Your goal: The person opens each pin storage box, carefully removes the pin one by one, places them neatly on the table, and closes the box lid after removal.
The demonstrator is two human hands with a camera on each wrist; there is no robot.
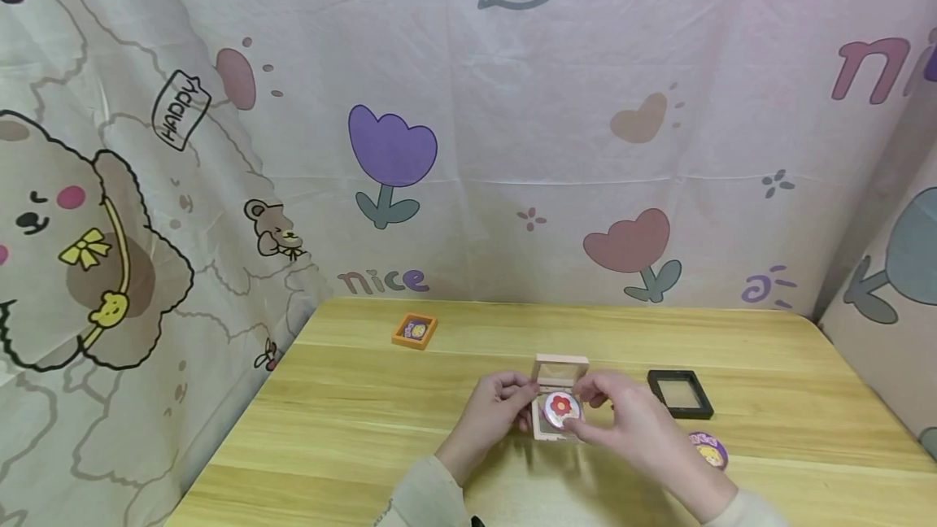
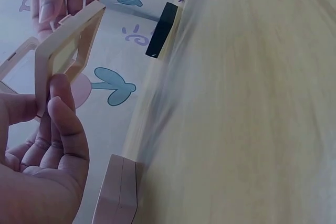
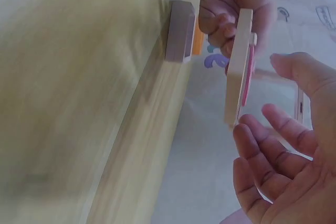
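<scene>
In the lower middle of the head view, the left hand [image 1: 489,411] is gripping the open beige display case [image 1: 560,395], and the right hand [image 1: 622,420] is pinching the flower badge [image 1: 561,407] onto it. The badge looks seated; the lid is still up. The backdrop [image 1: 512,145] is reading "nice" and "HAPPY".

Two bare hands, left hand [image 1: 489,411] and right hand [image 1: 635,423], pale cream sleeves.
</scene>
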